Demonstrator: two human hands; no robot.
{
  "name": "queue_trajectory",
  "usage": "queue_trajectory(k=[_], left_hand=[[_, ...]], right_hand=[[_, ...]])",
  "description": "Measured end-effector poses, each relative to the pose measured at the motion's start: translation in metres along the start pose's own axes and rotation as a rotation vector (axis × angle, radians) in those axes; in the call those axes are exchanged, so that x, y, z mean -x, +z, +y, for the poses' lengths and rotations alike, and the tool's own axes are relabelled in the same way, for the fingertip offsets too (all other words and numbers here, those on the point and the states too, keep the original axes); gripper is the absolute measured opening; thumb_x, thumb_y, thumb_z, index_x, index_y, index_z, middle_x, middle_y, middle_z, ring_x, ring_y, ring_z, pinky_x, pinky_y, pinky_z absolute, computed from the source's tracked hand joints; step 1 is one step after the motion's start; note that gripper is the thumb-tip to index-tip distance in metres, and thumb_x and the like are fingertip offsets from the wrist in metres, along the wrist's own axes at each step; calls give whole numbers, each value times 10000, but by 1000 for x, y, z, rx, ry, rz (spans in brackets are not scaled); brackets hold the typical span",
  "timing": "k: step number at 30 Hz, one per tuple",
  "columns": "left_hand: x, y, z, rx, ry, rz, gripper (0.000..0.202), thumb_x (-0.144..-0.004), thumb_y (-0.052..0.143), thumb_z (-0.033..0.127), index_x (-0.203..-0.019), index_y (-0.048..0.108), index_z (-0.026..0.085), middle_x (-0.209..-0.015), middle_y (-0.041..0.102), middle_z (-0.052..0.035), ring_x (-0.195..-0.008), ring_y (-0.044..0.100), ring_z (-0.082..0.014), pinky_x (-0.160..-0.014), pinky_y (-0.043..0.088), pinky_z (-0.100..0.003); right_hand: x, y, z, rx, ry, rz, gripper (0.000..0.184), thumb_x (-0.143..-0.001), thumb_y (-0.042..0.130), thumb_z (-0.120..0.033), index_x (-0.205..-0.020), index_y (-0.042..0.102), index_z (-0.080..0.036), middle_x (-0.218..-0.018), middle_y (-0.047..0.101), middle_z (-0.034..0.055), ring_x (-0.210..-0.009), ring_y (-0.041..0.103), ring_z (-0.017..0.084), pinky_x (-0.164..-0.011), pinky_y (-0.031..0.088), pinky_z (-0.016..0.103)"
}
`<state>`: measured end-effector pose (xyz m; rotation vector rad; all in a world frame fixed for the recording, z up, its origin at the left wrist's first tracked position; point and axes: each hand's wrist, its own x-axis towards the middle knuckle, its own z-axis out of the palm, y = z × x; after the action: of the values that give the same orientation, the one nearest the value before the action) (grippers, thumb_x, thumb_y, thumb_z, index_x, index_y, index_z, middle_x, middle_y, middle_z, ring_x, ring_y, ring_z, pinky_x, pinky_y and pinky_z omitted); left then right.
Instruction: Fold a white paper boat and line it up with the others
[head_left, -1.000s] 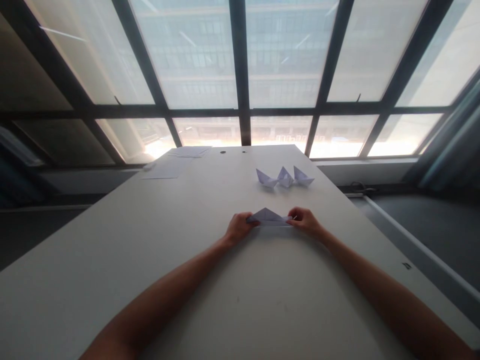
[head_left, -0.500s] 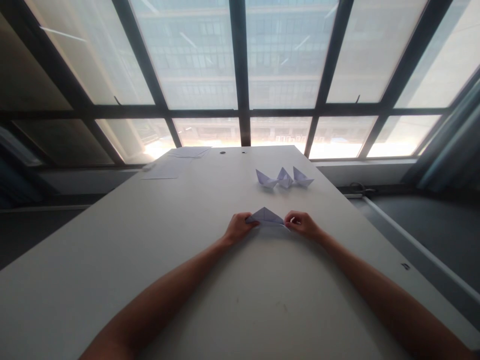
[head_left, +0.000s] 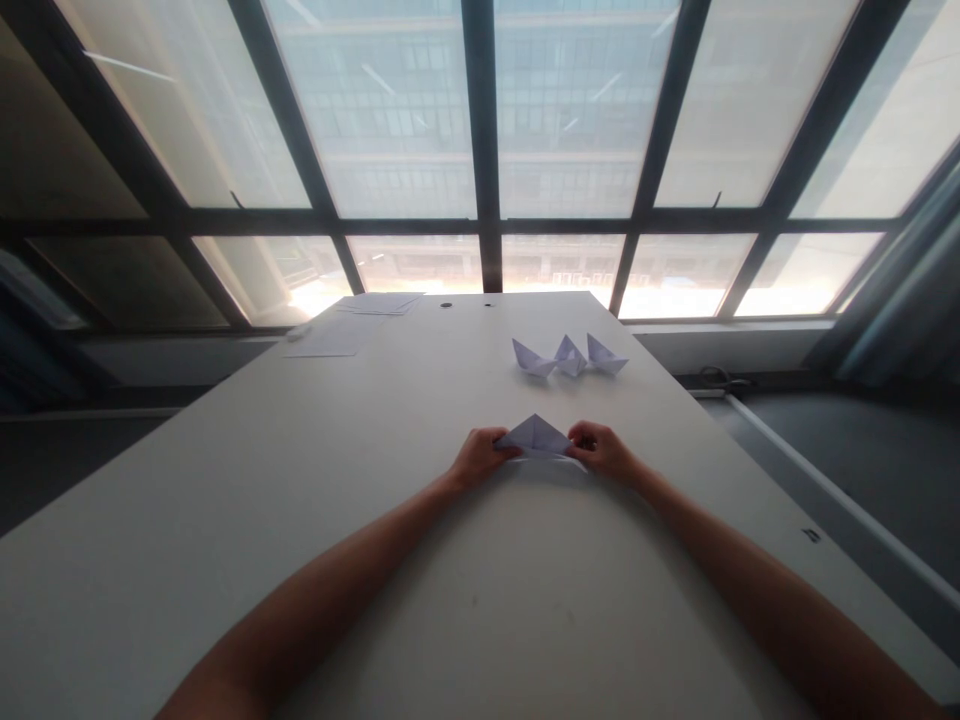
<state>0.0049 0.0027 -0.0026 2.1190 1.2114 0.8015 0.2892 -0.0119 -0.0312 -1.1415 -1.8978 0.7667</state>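
A folded white paper piece point(head_left: 535, 437), triangular with its peak pointing up, sits on the white table point(head_left: 420, 560) in front of me. My left hand point(head_left: 481, 458) pinches its left end. Its right end is pinched by my right hand point(head_left: 600, 449). Both forearms stretch out over the tabletop toward it. Farther away, three finished paper boats point(head_left: 568, 356) stand in a row on the table.
Flat paper sheets point(head_left: 330, 338) and a small stack point(head_left: 381, 302) lie at the table's far left end. A large window with dark frames point(head_left: 480, 150) rises behind the table. The table's right edge drops to a dark floor and a ledge point(head_left: 750, 400).
My hands have drawn slightly closer together on the paper, and the folded piece now stands a bit narrower and taller. The three boats have not moved.
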Motion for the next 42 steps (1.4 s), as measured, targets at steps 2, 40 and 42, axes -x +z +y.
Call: queue_trajectory(k=[2, 40, 42], left_hand=[[0, 0, 0, -10, 20, -7, 282, -766, 669, 394, -751, 731, 120, -664, 648, -27, -651, 553, -173, -594, 361, -260], [0, 0, -2, 116, -53, 92, 342, -751, 684, 463, -767, 713, 122, -623, 555, 21, -625, 491, -143, -569, 341, -235], [0, 0, -2, 134, -58, 96, 347, -753, 684, 465, -779, 713, 120, -627, 558, 22, -625, 492, -141, -574, 345, -236]], right_hand=[[0, 1, -1, 31, 6, -14, 139, -763, 691, -297, -821, 647, -179, -687, 589, -23, -631, 499, 131, -585, 383, 250], [-2, 4, -13, -269, 74, 293, 402, -788, 685, -574, -933, 606, -207, -637, 621, -12, -549, 597, 162, -526, 472, 280], [-2, 6, -11, -245, 72, 299, 428, -801, 676, -576, -969, 676, -182, -658, 641, 12, -561, 596, 166, -541, 485, 294]])
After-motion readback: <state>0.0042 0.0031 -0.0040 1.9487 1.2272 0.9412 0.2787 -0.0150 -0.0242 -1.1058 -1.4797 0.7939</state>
